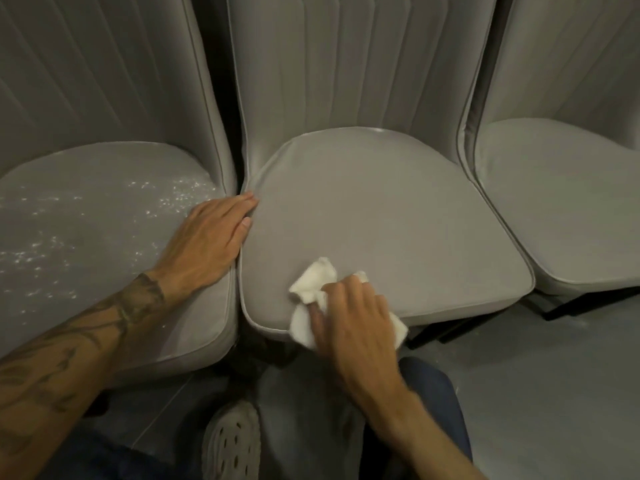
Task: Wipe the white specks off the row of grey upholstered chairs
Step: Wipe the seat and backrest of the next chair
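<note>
White specks (pixel 104 216) lie scattered over the seat of the left chair (pixel 194 323), thickest toward its back right corner and along its left side. The middle chair (pixel 381 202) beside it shows a plain grey seat, and so does the right chair (pixel 561 202). The three stand in a row with their seat edges almost touching.

My left hand (pixel 211 244) rests flat on the right edge of the left chair's seat, fingers straight and pressed together, their tips touching the middle seat's left edge. My right hand (pixel 353 317) is at the front edge of the middle seat, near its left corner. Its fingers curl over a crumpled white cloth (pixel 311 282), gripping it and pressing it against the cushion, and cloth bulges out on both sides of the hand.

Below, my knee (pixel 433 386) in blue trousers sits under the right wrist, and a perforated grey shoe (pixel 232 441) stands on the grey floor (pixel 554 375).
</note>
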A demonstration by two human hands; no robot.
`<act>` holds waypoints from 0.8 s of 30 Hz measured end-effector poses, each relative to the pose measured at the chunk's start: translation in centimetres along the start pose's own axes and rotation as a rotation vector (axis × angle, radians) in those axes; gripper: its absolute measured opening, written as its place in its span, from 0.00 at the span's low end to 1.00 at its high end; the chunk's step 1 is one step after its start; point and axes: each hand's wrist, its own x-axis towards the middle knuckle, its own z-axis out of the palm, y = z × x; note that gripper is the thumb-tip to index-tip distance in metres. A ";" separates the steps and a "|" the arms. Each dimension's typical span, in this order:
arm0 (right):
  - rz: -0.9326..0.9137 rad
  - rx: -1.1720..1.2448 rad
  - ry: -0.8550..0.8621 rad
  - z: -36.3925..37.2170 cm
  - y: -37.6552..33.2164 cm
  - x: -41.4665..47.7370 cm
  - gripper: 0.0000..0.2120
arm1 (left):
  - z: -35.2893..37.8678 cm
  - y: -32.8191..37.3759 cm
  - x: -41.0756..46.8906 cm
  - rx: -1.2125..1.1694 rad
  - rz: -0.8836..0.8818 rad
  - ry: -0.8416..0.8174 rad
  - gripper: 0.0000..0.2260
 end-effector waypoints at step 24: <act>0.426 -0.033 -0.024 4.3 14.3 20.2 0.18 | -0.3 0.9 1.9 0.018 0.011 0.093 0.11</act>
